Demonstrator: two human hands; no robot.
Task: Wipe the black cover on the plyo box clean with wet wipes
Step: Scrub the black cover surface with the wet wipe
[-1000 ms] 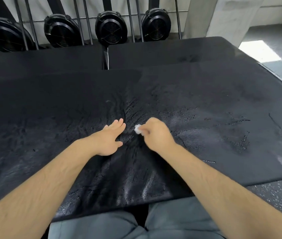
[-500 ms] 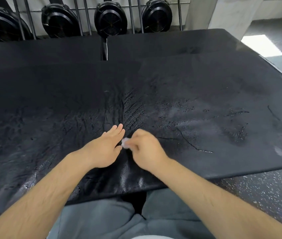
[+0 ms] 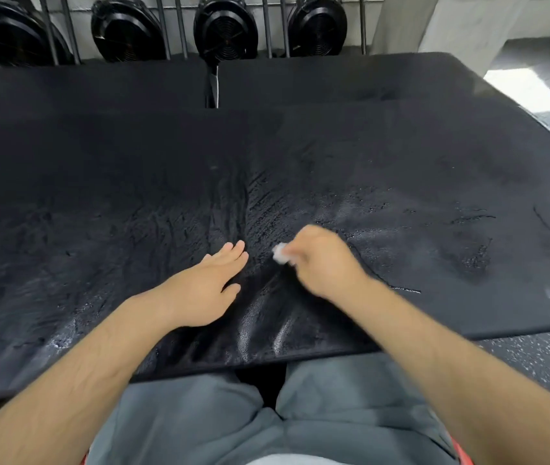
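Observation:
The black cover (image 3: 384,169) lies across the plyo box and fills most of the head view; it shines wet and wrinkles near its front edge. My left hand (image 3: 206,286) rests flat on it with straight fingers, just left of centre. My right hand (image 3: 324,263) grips a small white wet wipe (image 3: 280,254) bunched in its curled fingers and presses it onto the cover. A narrow strip of wet cover separates the two hands. Most of the wipe is hidden inside the fist.
Several black round fan-like units (image 3: 223,28) stand behind metal bars (image 3: 163,25) at the far edge. A gap (image 3: 211,87) splits two black pads at the back. Speckled floor (image 3: 542,360) lies to the right, and my grey trousers (image 3: 267,421) are below.
My right hand with the wipe slid toward my left hand, then back to the right and slightly away from me. My left hand stayed pressed on the cover.

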